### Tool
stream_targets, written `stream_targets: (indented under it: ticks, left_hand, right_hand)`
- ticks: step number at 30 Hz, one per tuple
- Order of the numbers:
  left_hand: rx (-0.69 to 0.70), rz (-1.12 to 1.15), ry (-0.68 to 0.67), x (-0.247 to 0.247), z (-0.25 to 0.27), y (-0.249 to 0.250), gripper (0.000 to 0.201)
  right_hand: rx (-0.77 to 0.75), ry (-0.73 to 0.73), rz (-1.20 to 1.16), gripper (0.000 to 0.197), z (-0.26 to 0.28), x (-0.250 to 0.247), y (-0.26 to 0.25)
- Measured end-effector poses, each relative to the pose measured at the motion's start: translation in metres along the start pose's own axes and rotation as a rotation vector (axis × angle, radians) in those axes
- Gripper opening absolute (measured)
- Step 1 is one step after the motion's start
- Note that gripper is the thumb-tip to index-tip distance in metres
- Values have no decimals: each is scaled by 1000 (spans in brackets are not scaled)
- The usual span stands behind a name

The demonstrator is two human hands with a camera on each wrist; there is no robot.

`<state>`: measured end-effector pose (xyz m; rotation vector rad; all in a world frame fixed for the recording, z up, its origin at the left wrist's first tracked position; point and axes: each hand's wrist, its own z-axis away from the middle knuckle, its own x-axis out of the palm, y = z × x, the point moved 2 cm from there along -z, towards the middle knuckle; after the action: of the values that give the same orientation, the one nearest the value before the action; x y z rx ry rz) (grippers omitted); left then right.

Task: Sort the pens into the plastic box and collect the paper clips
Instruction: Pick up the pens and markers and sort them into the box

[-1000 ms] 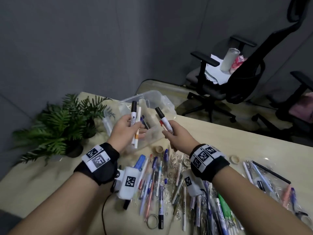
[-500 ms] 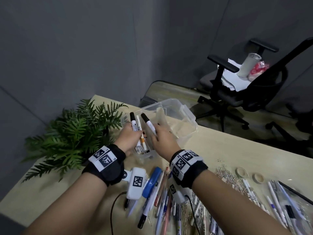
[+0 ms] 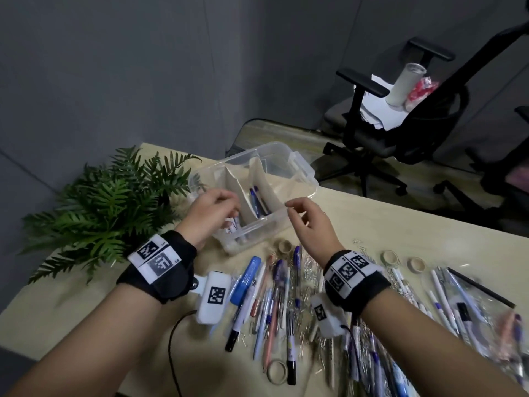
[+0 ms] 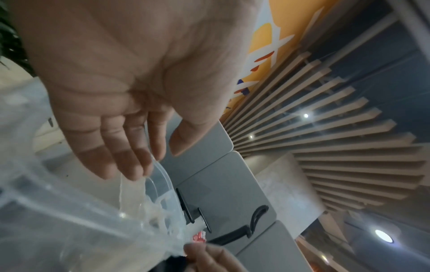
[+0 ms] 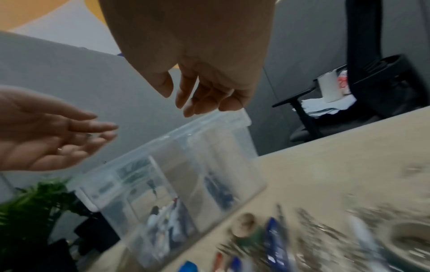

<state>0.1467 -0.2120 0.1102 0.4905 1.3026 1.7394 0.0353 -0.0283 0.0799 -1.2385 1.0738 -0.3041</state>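
— Where the grey walls meet, what fills the room?
— A pale worktop [image 3: 415, 233] runs under them, with a black chair [image 3: 406, 121] behind it carrying papers and a white roll. A fern [image 3: 97, 213] sits at the worktop's far left corner.

— And on the worktop?
— The box [image 3: 300, 173], clear plastic with dividers, stands beside the fern. Blue pens lie in its middle compartment, and white markers with red print in the near left one. Just in front of it the loose pens [image 3: 274, 299] are strewn across the near side, mixed with clips [image 3: 310, 270] in a silvery scatter. A few tape rings lie among them.

— How about the hands?
— Both hover at the box and hold nothing. The left hand [image 3: 211, 213] is over the near left compartment, fingers loosely extended downward; from the left wrist view the fingertips [image 4: 132, 171] seem to meet the box rim, though I cannot tell if they truly touch. The right hand [image 3: 312, 224] is at the near right corner, fingers relaxed and slightly curled, just above the rim.
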Motion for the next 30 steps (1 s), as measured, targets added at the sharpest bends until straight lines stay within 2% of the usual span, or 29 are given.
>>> stream_targets:
  ticks: [3,6,9,12,17,24,30]
  left_hand:
    - [-16,-44,-103,18,18,-8,13]
    - [-32,-123,-155,34,35,-28,8]
    - [-48,-228,-158,47,45,-57,9]
    - [-115,-297,-142,59,49,-93,2]
    - [-163,-377,-140,92,55,-136,11]
    - [-139,-472,-241,150,61,-150,19]
    - [-75,-562,-185,187,44,-141,27]
  right_hand:
    - [121,-20,82,10,27,-18,30]
    - [246,-124,202,14,55,-28,58]
    - [371,-241,321,20,82,-30,91]
    - [439,-324,450,23,104,-34,114]
    - [553,-394,546,35,127,-48,127]
    - [587,-490,732,45,141,-41,133]
    - [537,-458,843,46,141,-30,139]
